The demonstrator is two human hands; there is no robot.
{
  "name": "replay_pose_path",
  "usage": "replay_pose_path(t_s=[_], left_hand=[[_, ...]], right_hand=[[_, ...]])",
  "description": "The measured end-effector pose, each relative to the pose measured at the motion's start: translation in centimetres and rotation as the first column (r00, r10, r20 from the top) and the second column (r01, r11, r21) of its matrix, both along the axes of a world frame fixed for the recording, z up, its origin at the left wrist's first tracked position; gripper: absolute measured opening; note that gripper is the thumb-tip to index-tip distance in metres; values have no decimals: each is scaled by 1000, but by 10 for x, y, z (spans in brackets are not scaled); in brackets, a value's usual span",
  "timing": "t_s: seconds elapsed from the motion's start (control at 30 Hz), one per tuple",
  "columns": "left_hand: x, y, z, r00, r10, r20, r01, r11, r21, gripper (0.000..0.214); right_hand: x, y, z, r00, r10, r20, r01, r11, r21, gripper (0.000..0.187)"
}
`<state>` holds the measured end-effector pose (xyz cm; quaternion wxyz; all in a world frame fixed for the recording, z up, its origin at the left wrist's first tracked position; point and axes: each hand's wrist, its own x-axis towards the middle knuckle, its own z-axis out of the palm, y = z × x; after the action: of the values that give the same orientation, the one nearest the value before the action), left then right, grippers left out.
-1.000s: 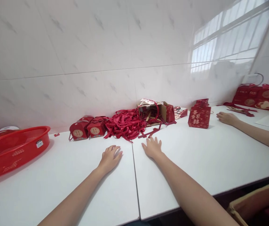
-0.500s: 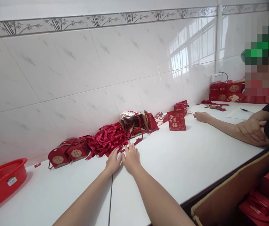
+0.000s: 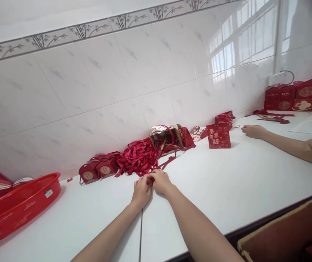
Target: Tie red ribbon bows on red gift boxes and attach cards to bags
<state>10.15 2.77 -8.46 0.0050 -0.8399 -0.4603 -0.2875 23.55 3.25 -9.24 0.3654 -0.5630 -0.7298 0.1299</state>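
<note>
My left hand (image 3: 142, 190) and my right hand (image 3: 160, 182) are close together over the white table, at the near edge of a heap of red ribbons (image 3: 138, 156). Both hands have curled fingers, pinched around a bit of red ribbon (image 3: 151, 179) that shows between them. Most of that piece is hidden by the fingers. Behind my right hand, a loose red ribbon strand (image 3: 168, 162) trails across the table. An open red bag on its side (image 3: 179, 140) lies beyond it, with ribbons and gold strips in its mouth.
Small red gift boxes (image 3: 105, 168) stand left of the heap. At far left is a red plastic basin (image 3: 22, 207). A red printed box (image 3: 218, 136) stands right of the bag. Another person's hand (image 3: 254, 131) rests on the table. Red boxes (image 3: 306, 96) line the far right.
My fingers have gone from spread out near the ribbons to curled together, with a bit of red between them. My hands drew slightly back from the heap. The view swung left.
</note>
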Motion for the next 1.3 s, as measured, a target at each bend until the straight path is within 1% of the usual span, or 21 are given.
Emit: replay_pose_path(t_s=[0.07,0.1,0.13,0.2,0.27,0.3,0.37,0.4,0.43,0.5,0.57,0.63,0.7,0.73,0.8,0.9,0.97,1.03,1.17,1.23,1.3], left_hand=[[-10,-5,0,997,0,82,-3,999,35,20],[-17,-6,1,996,13,84,-17,999,44,19],[-24,-7,2,998,24,50,-26,999,46,20],[-43,-4,7,995,24,-94,-22,999,24,21],[-64,4,14,974,-21,-227,15,999,-30,21],[-75,10,17,966,-48,-255,35,998,-56,21],[-99,29,23,979,-45,-198,33,997,-64,21],[-111,40,25,994,31,-106,-34,999,-27,24],[-122,53,28,985,168,28,-169,985,23,27],[-142,79,31,918,355,176,-370,927,62,35],[-157,103,35,844,474,251,-502,863,61,45],[-167,124,38,782,555,284,-587,808,37,55],[-172,140,42,740,616,270,-640,768,2,62],[-173,147,44,726,640,251,-658,753,-17,65],[-174,159,46,704,679,208,-684,727,-58,71],[-176,171,45,683,706,187,-705,705,-85,74],[-178,174,43,681,703,204,-706,705,-71,66],[-182,173,42,694,677,246,-687,724,-56,56],[-190,159,43,761,582,286,-594,803,-51,44],[-193,145,44,801,534,269,-542,839,-52,43],[-193,125,44,833,490,256,-493,868,-56,45]], right_hand=[[-2,-3,0,998,64,26,-65,998,17,27],[-4,-4,0,996,78,32,-79,997,24,22],[-5,-5,0,996,86,37,-87,996,30,20],[-6,-6,1,996,84,36,-86,995,46,19],[-7,-6,-1,997,74,17,-75,995,65,21],[-7,-5,-2,998,68,-17,-67,995,71,23],[-6,-1,-5,992,59,-113,-51,996,71,29],[-5,2,-7,986,53,-161,-43,997,66,33],[-5,5,-8,978,43,-206,-31,998,61,35],[-4,11,-10,967,7,-255,8,998,59,39],[-3,16,-11,939,-46,-342,67,997,48,42],[-3,19,-11,854,-105,-510,119,993,-5,44],[-4,20,-12,726,-151,-670,137,988,-74,44],[-5,21,-12,681,-157,-715,135,987,-87,43],[-5,21,-11,664,-143,-734,135,988,-70,41],[-5,20,-9,681,-127,-721,139,989,-42,37],[-5,18,-8,680,-122,-723,134,990,-40,34],[-4,17,-7,668,-104,-737,121,992,-30,33],[1,18,-10,616,-82,-783,101,995,-25,27],[6,20,-12,559,-104,-823,96,994,-61,15],[11,21,-14,420,-129,-898,61,992,-114,11]])
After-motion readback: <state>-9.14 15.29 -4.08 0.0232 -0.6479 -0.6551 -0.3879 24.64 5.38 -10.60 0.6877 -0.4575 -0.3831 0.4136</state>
